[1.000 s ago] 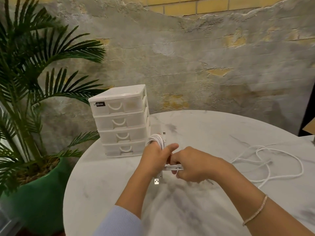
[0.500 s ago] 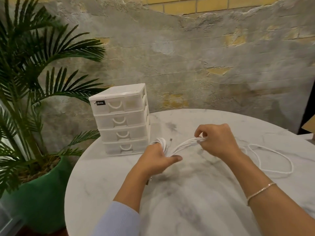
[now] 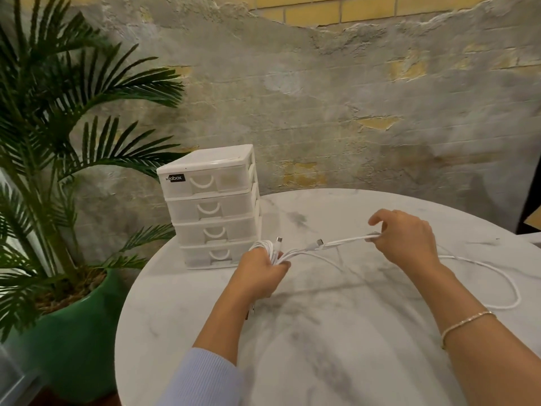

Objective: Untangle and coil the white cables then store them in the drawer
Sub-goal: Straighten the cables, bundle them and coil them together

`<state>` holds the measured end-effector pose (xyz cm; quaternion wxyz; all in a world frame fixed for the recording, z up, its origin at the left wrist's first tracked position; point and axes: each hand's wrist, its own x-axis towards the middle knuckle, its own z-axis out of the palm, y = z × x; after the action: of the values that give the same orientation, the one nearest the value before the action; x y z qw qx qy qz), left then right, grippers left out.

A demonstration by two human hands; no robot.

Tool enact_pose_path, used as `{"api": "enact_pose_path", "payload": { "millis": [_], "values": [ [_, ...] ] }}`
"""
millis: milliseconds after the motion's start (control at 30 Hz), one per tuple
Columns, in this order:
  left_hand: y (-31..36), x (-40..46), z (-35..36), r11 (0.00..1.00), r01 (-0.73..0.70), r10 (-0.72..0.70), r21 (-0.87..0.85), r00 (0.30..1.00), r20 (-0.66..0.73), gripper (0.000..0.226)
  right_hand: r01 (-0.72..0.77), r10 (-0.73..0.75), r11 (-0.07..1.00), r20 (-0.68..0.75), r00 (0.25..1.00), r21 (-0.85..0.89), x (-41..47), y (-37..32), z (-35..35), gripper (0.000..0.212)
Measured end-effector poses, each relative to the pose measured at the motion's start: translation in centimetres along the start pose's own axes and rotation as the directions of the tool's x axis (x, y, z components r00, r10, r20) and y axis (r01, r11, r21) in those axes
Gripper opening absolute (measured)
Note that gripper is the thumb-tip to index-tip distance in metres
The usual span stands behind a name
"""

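Smooth marble-look table, translucent plastic drawer unit, glossy green pot, rough plaster wall

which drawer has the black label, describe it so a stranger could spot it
On the round marble table, at its far left edge beside the palm plant, stands a white four-drawer unit. Take its top drawer: it alone carries a small black label left of the curved handle.

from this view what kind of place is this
Likely a café or styled indoor corner, not a workshop: a round marble-look table, a potted palm in a green pot, and a distressed plaster wall with brick showing.
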<state>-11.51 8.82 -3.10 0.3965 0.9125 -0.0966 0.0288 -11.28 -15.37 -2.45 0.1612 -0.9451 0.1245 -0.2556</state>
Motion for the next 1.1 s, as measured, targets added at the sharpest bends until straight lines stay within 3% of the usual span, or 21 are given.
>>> {"api": "enact_pose_path", "payload": {
  "millis": [167,267,333,400,500,600,667,767,867,933,1000,1100],
  "values": [
    [-0.6,0.5,0.0,0.998,0.044,-0.047,-0.036,0.997,-0.066,0.012,-0.159,0.150,0.983,0.097,0.984,0.093,1.6,-0.5,0.0,0.012],
    [-0.6,0.7,0.0,0.996,0.059,-0.066,-0.072,0.994,-0.090,0.009,-0.103,0.097,0.990,0.063,0.993,0.096,3.2,-1.0,-0.3,0.026],
    [-0.7,0.6,-0.2,0.992,0.056,-0.069,-0.111,0.991,-0.113,0.019,0.021,-0.027,0.998,0.106,0.994,0.057,4.2,-1.3,-0.9,0.039],
    [-0.7,0.6,-0.3,0.989,0.051,-0.071,-0.141,0.987,-0.143,0.022,0.144,-0.131,0.989,0.217,0.967,-0.042,4.9,-1.5,-1.4,0.063],
    [-0.8,0.6,-0.3,0.985,0.052,-0.079,-0.166,0.984,-0.159,0.022,0.100,-0.067,0.993,0.394,0.916,-0.064,5.3,-1.5,-2.1,0.096],
    [-0.9,0.7,-0.4,0.976,0.054,-0.090,-0.209,0.982,-0.166,0.018,0.114,0.022,0.979,0.642,0.766,-0.171,4.7,-2.2,-3.1,0.104],
    [-0.8,0.7,-0.4,0.970,0.059,-0.100,-0.238,0.981,-0.165,0.018,0.181,-0.033,0.967,0.619,0.785,-0.178,3.8,-3.2,-3.4,0.102],
    [-0.8,0.7,-0.3,0.967,0.077,-0.117,-0.244,0.981,-0.155,0.022,0.317,-0.279,0.948,0.397,0.874,-0.032,1.2,-5.8,-3.6,0.077],
    [-0.7,0.5,-0.2,0.959,0.083,-0.131,-0.269,0.978,-0.163,0.022,0.441,-0.479,0.877,0.385,0.789,0.189,-1.5,-8.7,-2.9,0.045],
    [-0.8,0.5,-0.2,0.954,0.089,-0.141,-0.286,0.976,-0.169,0.022,0.466,-0.522,0.853,0.410,0.748,0.236,-2.4,-9.8,-1.6,0.029],
    [-1.0,0.5,-0.3,0.949,0.096,-0.154,-0.299,0.972,-0.176,0.025,0.400,-0.503,0.861,0.417,0.757,0.314,-2.4,-9.6,-0.6,0.003],
    [-1.2,0.7,-0.2,0.950,0.093,-0.150,-0.299,0.973,-0.175,0.026,0.251,-0.391,0.916,0.557,0.733,0.312,-1.5,-8.2,-1.0,0.010]
  ]
}}
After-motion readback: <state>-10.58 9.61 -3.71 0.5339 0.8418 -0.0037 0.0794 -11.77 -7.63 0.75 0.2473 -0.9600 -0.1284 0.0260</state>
